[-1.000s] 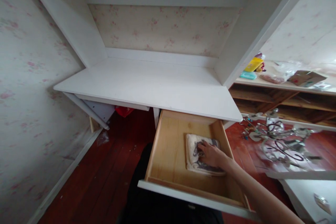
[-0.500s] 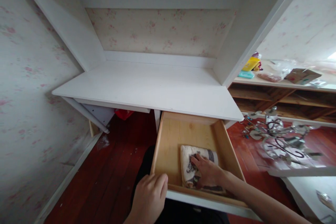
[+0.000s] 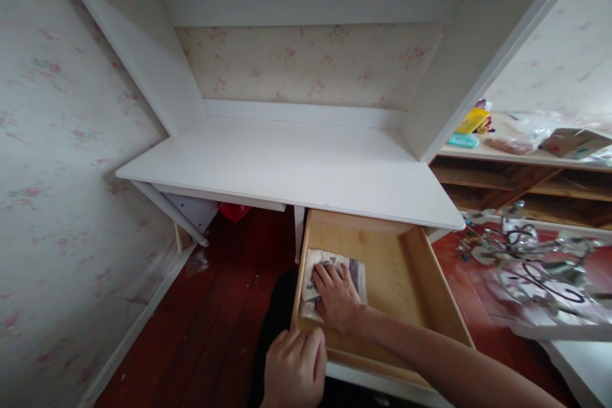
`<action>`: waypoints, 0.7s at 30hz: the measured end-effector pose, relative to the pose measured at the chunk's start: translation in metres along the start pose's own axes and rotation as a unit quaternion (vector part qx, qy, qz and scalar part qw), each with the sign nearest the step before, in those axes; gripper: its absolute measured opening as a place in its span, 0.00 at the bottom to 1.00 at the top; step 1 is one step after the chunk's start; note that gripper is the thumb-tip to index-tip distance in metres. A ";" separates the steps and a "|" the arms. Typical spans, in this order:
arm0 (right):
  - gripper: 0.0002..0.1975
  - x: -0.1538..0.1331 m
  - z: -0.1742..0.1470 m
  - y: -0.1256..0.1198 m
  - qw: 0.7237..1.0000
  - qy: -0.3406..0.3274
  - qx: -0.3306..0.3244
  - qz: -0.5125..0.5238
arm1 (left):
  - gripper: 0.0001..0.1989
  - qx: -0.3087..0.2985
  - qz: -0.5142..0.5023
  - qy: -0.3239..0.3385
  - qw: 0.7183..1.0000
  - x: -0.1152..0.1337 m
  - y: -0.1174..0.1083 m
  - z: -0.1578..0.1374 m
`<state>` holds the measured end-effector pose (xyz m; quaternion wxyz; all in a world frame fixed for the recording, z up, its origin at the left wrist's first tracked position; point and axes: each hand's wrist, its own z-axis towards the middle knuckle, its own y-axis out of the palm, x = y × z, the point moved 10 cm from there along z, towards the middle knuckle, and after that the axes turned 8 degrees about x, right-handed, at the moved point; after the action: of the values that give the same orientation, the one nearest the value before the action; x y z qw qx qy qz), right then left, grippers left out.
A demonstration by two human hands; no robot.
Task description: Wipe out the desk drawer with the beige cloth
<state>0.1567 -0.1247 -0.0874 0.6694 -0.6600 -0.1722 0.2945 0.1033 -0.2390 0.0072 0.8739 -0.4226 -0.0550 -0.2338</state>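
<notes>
Open drawer (image 3: 433, 293) under desk (image 3: 296, 169): folded cloth (image 3: 356, 274) lies in its front-left corner, long axis front to back. Right hand (image 3: 337, 296) pressed flat on cloth, fingers spread; left hand (image 3: 294, 370) curled at the drawer's front edge, just beside.

Light: soft, even daylight, brightest at the right edge.
Shadows: the floor (image 3: 224, 306) under the desk (image 3: 296, 169) is dim; faint shade inside the drawer (image 3: 396, 274).
Glare: none; white surfaces look slightly washed out.
Distortion: wide-angle lens bends straight edges outward near the corners.
Sharpness: centre fairly clear, right-side clutter (image 3: 535, 261) soft and smeared.
</notes>
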 end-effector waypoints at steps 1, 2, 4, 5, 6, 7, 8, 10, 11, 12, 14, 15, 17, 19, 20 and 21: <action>0.33 0.005 0.006 -0.001 1.000 0.000 0.011 -0.013 | 0.07 0.006 -0.002 0.000 1.000 0.000 0.000 -0.001; 0.32 0.011 0.014 -0.002 1.000 0.001 0.018 -0.023 | 0.07 0.011 -0.004 0.001 1.000 -0.001 0.000 -0.001; 0.32 0.024 0.033 -0.001 0.999 0.002 0.021 -0.036 | 0.08 0.016 -0.008 0.008 1.000 -0.001 0.000 -0.001; 0.32 0.030 0.042 0.000 0.999 0.004 0.018 -0.037 | 0.08 0.017 -0.009 0.013 1.000 0.000 0.000 -0.001; 0.32 0.036 0.051 0.002 0.999 0.009 0.013 -0.033 | 0.08 0.017 -0.011 0.018 1.000 0.000 0.001 0.000; 0.32 0.043 0.058 0.004 0.999 0.016 0.007 -0.027 | 0.08 0.018 -0.011 0.022 1.000 0.000 0.001 0.000; 0.33 0.049 0.064 0.007 1.000 0.025 0.000 -0.020 | 0.07 0.018 -0.011 0.024 0.999 0.000 0.001 0.000; 0.34 0.062 0.068 0.012 0.999 0.045 -0.014 -0.004 | 0.07 0.018 -0.010 0.026 0.999 0.001 0.001 0.000; 0.34 0.067 0.067 0.015 0.998 0.051 -0.023 0.003 | 0.07 0.019 -0.009 0.026 0.999 0.001 0.001 0.000; 0.34 0.073 0.063 0.018 0.998 0.055 -0.035 0.008 | 0.07 0.019 -0.009 0.027 0.999 0.001 0.000 0.000; 0.34 0.083 0.054 0.021 0.997 0.058 -0.055 0.015 | 0.07 0.018 -0.004 0.028 0.999 0.002 0.000 0.000; 0.33 0.089 0.048 0.022 0.996 0.058 -0.062 0.016 | 0.07 0.018 -0.002 0.029 0.999 0.002 -0.001 0.000; 0.32 0.105 0.035 0.018 0.996 0.061 -0.065 0.016 | 0.07 0.017 -0.001 0.032 0.999 0.003 -0.002 0.000; 0.31 0.124 0.022 0.011 0.996 0.067 -0.063 0.011 | 0.07 0.016 -0.004 0.032 0.999 0.003 -0.002 0.000; 0.30 0.134 0.015 0.006 0.996 0.071 -0.061 0.006 | 0.07 0.017 -0.006 0.031 0.999 0.003 -0.002 0.000; 0.29 0.146 0.007 0.001 0.995 0.077 -0.060 -0.001 | 0.07 0.017 -0.008 0.031 0.999 0.003 -0.002 0.000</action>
<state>0.2638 -0.0288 -0.1114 0.6401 -0.7194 -0.1385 0.2315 0.1047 -0.2413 0.0097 0.8803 -0.3997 -0.0351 -0.2532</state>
